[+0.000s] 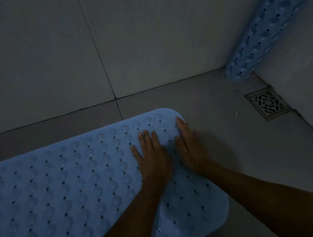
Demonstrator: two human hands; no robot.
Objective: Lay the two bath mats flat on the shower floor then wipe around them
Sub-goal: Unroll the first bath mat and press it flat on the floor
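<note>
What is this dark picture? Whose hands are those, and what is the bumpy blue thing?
This is one picture from a camera worn on a person's head, looking down at a shower floor. There is no machine, just two bare hands. The left hand and the right hand both lie flat, palms down, near the end of a blue bath mat full of small holes and suction cups. They hold nothing; they seem to press it flat. A second blue mat leans rolled up in the corner, not yet laid down. Beside it in the floor sits a square metal drain.

Flat mat [72,185] on floor [218,111]; rolled mat [264,29] upright in far-right corner; drain [268,103] before it.
</note>
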